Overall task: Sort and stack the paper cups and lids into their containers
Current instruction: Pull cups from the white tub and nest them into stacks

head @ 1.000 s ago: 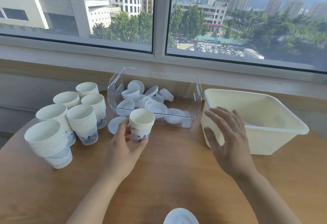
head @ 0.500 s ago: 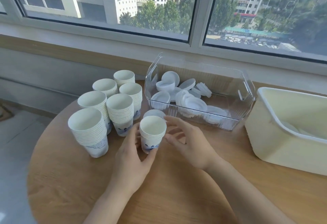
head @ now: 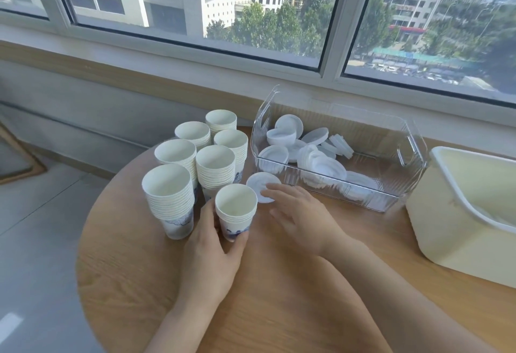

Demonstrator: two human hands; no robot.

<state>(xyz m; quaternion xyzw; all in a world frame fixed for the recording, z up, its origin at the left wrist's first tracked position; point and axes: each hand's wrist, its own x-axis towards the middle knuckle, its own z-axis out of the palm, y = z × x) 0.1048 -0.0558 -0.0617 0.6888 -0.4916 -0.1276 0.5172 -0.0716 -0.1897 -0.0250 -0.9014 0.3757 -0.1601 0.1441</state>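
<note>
Holding a short stack of paper cups [head: 236, 213] in my left grip [head: 215, 243], thumb and fingers wrapped round its base, I rest my right grip [head: 300, 217] flat with straight fingertips on a loose lid [head: 261, 186] just in front of the clear bin [head: 402, 157]. Many lids already lie inside that bin. Six taller cup stacks [head: 195, 163] left of it still await the cream tub [head: 435, 230].

I see a short cup stack [head: 236, 213] upright, six taller cup stacks [head: 195, 163] at its ten o'clock. One loose lid [head: 261, 186] lies flat at one o'clock; more lids [head: 312, 157] fill the clear bin [head: 391, 199].
</note>
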